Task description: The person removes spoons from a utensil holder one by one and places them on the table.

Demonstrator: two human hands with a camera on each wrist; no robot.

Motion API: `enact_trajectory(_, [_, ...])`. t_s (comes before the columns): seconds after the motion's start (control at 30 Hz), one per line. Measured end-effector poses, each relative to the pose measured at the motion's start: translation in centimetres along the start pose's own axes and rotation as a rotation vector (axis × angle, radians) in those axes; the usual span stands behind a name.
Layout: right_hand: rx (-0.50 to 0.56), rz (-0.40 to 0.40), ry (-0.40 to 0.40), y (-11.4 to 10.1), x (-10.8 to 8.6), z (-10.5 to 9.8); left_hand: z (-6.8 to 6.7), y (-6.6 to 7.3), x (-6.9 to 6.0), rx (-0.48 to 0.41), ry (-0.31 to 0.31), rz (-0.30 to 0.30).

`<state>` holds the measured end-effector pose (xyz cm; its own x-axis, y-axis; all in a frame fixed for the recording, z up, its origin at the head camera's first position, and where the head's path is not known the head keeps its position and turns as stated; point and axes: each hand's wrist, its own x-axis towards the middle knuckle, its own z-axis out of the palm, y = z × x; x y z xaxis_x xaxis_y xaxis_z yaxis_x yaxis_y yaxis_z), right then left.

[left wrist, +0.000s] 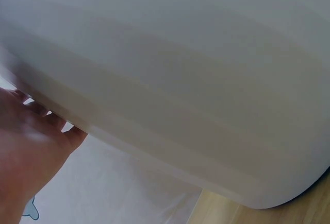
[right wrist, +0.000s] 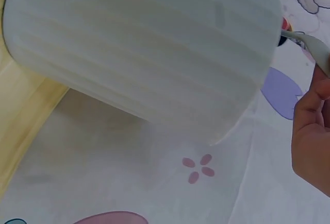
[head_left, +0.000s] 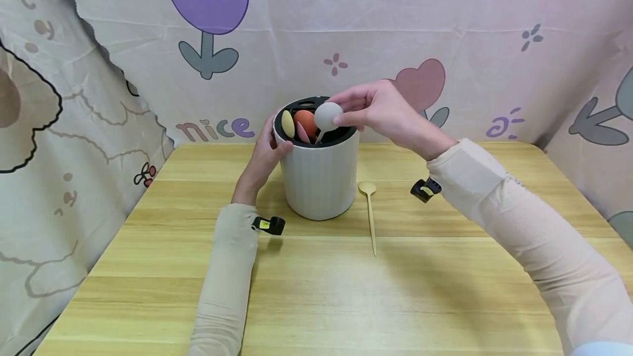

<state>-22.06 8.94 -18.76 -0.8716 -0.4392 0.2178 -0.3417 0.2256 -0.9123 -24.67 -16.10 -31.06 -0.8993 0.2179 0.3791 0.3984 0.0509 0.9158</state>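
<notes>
A white ribbed utensil holder (head_left: pixel 318 180) with a black slotted insert (head_left: pixel 341 135) stands upright on the table. My left hand (head_left: pixel 262 161) grips its left side near the rim, the thumb in front. In the left wrist view, that hand's fingers pass partly out of sight behind the wall. Above the holder's opening, my right hand (head_left: pixel 383 111) pinches a light grey spoon (head_left: pixel 328 116) by its round bowl, handle pointing down into the insert. Beside it, a yellow spoon (head_left: pixel 288 124), an orange utensil (head_left: pixel 305 121) and a pink one (head_left: pixel 303 132) stand in the holder, their lower parts hidden.
A pale yellow spoon (head_left: pixel 369 210) lies on the wooden table (head_left: pixel 316 295), just right of the holder, its bowl towards the back. A printed cloth (head_left: pixel 296 48) hangs behind the table and along both sides.
</notes>
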Motion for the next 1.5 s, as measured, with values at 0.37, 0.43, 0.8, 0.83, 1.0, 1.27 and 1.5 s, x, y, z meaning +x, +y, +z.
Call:
enact_trajectory(0.37, [0.158,-0.111,0.051,-1.8,0.4,-0.6,-0.1,0.0,0.2,-0.007,-0.003,-0.014])
enact_trajectory(0.43, [0.198,-0.125,0.057,-2.1,0.4,-0.6,-0.2,0.1,0.2,-0.011,0.000,-0.012])
enact_trajectory(0.8, [0.287,-0.214,0.139,-3.4,0.1,-0.9,-0.1,0.1,0.1,-0.010,0.002,-0.007])
enact_trajectory(0.83, [0.300,-0.221,0.148,-3.5,0.0,-0.9,-0.1,0.1,0.1,-0.009,0.001,-0.007])
enact_trajectory(1.0, [0.319,-0.264,0.168,-3.5,-0.2,-1.0,-0.1,0.2,0.1,-0.013,0.003,-0.006])
enact_trajectory(1.27, [0.198,-0.317,0.208,-3.2,-0.4,-0.6,0.1,0.3,0.1,-0.009,-0.001,0.002])
enact_trajectory(1.5, [0.174,-0.317,0.189,-3.8,-0.6,-0.2,0.1,0.2,-0.1,-0.013,0.003,-0.007])
